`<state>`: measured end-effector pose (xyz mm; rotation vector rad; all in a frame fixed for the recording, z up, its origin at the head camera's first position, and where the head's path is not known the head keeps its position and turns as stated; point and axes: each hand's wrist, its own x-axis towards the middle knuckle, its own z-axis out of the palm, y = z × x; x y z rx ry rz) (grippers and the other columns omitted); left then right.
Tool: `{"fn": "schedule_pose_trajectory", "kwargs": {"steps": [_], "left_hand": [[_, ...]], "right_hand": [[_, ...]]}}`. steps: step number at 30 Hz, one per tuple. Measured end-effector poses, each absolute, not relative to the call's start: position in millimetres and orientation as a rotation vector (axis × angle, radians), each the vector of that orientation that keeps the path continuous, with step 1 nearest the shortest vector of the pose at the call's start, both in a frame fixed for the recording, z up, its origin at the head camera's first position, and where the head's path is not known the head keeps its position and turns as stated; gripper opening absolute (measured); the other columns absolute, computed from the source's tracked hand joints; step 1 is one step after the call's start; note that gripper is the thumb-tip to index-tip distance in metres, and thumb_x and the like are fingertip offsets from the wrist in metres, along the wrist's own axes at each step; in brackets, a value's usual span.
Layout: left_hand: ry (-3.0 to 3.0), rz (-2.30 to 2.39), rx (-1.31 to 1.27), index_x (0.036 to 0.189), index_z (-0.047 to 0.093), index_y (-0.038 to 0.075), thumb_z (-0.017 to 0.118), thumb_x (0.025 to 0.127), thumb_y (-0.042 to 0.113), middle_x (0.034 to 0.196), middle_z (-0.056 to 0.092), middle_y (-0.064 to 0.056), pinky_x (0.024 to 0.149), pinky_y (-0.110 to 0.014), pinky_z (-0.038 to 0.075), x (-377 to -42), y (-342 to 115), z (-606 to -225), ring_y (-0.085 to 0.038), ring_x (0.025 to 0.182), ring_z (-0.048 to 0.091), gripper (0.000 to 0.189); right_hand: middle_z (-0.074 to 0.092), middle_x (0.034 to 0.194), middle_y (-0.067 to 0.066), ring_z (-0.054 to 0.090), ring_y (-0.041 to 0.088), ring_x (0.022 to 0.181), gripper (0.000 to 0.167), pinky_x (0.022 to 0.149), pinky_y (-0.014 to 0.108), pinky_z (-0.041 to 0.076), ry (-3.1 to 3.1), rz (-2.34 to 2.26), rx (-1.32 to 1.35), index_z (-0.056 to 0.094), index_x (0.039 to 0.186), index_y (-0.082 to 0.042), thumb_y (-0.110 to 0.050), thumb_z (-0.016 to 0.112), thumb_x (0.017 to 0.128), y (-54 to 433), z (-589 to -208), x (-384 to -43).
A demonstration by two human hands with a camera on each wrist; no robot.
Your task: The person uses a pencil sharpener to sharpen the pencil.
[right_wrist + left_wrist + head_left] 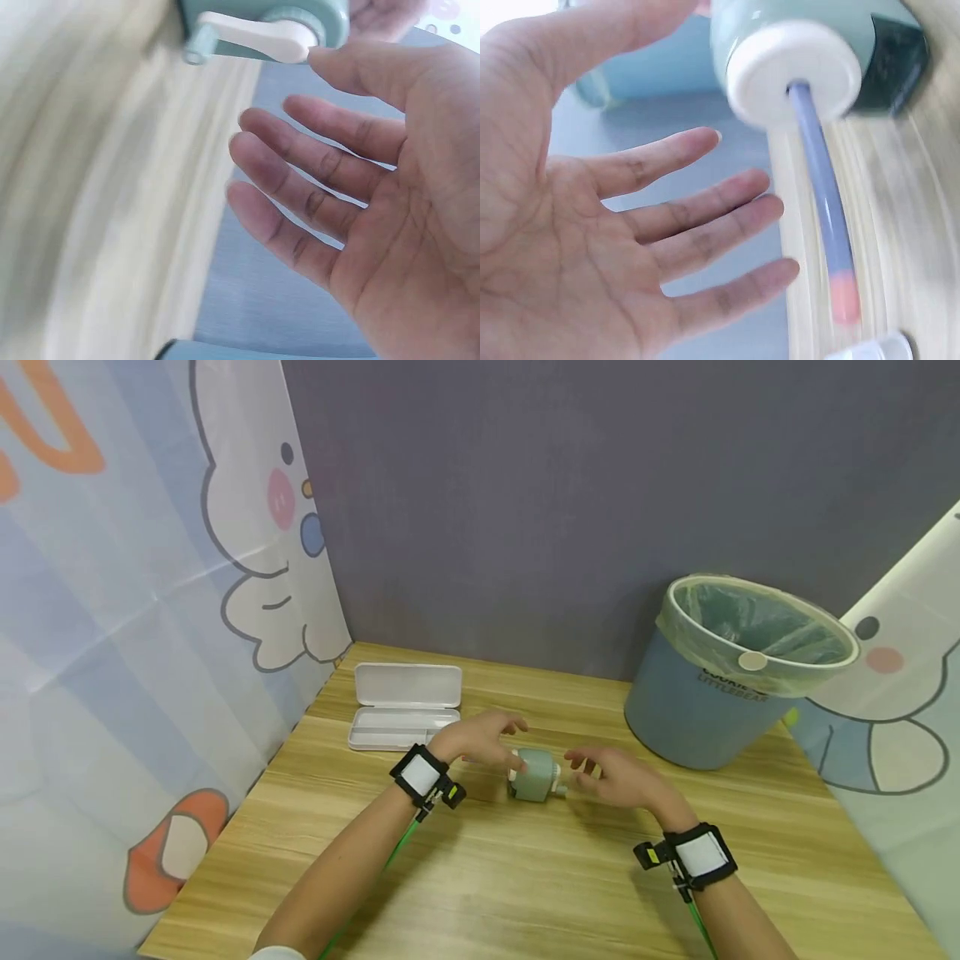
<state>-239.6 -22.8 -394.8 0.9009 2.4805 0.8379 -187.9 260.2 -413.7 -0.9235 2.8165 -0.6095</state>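
Observation:
A green hand-crank pencil sharpener (534, 775) stands on the wooden table between my two hands. From its white front a purple pencil (821, 180) with a pink end sticks out, as the left wrist view shows. My left hand (483, 739) is at the sharpener's left, fingers spread and relaxed; whether its thumb touches the body I cannot tell. On the other side, my right hand (618, 775) has loosely bent fingers and holds nothing. Its thumb tip appears close to the white crank arm (259, 34), and contact is unclear. The crank's green knob (201, 43) hangs at the arm's end.
Behind my left hand lies a white pencil case (408, 685) with its lid raised. A blue bin (701, 714) with a clear liner stands at the back right. A grey panel (487, 510) closes off the table's far side, and printed cloths hang at both sides.

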Motion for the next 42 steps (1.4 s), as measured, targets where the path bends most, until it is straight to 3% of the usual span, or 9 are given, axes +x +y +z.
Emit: {"fn": "schedule_pose_trajectory", "kwargs": {"steps": [4,8,13,17,22,33,42], "left_hand": [[2.511,0.909,0.927,0.136,0.061,0.006,0.078,0.089,0.036,0.132,0.064,-0.018,0.100,-0.044,0.051,-239.2,-41.5,-398.1,-0.033,0.122,0.061,0.058],[2.551,0.939,0.952,0.120,0.070,-0.001,0.080,0.088,0.025,0.112,0.072,-0.013,0.091,-0.038,0.055,-237.8,-50.8,-406.8,-0.025,0.103,0.068,0.042],[2.592,0.938,0.922,0.105,0.076,0.002,0.080,0.087,0.015,0.100,0.075,-0.006,0.083,-0.034,0.056,-234.2,-51.5,-413.0,-0.018,0.091,0.069,0.023],[2.634,0.925,0.905,0.095,0.080,0.005,0.079,0.087,0.011,0.095,0.076,-0.003,0.079,-0.033,0.056,-232.2,-47.1,-412.2,-0.016,0.086,0.068,0.010],[2.679,0.899,0.918,0.090,0.081,0.005,0.079,0.087,0.008,0.089,0.075,-0.002,0.074,-0.030,0.055,-230.8,-44.5,-415.4,-0.012,0.080,0.065,0.005],[2.718,0.940,0.926,0.084,0.081,0.007,0.076,0.085,0.005,0.081,0.075,0.001,0.061,-0.022,0.049,-231.7,-48.3,-430.2,-0.008,0.065,0.057,0.005],[2.700,0.968,0.937,0.082,0.080,0.007,0.078,0.085,0.004,0.078,0.075,0.001,0.058,-0.022,0.049,-233.3,-50.0,-431.4,-0.008,0.063,0.059,0.005]], "right_hand": [[0.069,0.116,0.013,0.066,0.025,0.100,0.036,0.081,0.043,0.056,2.849,-0.649,-0.931,0.059,0.134,0.000,-0.017,0.061,0.103,251.8,-406.1,-192.4],[0.066,0.128,0.016,0.065,0.031,0.113,0.047,0.092,0.052,0.054,2.847,-0.661,-0.921,0.055,0.141,-0.003,-0.032,0.058,0.104,236.2,-402.3,-197.6],[0.061,0.139,0.011,0.060,0.029,0.125,0.067,0.100,0.051,0.051,2.817,-0.624,-0.912,0.050,0.148,-0.007,-0.050,0.062,0.099,214.4,-404.2,-204.7],[0.063,0.132,0.007,0.062,0.021,0.109,0.070,0.088,0.039,0.054,2.802,-0.579,-0.966,0.054,0.144,-0.006,-0.048,0.074,0.091,202.3,-404.9,-208.3],[0.064,0.108,-0.003,0.057,0.009,0.084,0.050,0.070,0.026,0.048,2.823,-0.542,-1.046,0.064,0.125,-0.012,-0.038,0.082,0.087,195.8,-412.6,-209.5],[0.062,0.097,-0.011,0.057,0.005,0.079,0.039,0.067,0.024,0.049,2.810,-0.626,-1.088,0.066,0.115,-0.018,-0.038,0.083,0.086,195.0,-425.6,-206.8],[0.066,0.105,-0.007,0.058,0.006,0.084,0.049,0.070,0.025,0.049,2.820,-0.605,-1.079,0.065,0.126,-0.015,-0.040,0.081,0.087,197.0,-425.4,-206.0]]}}
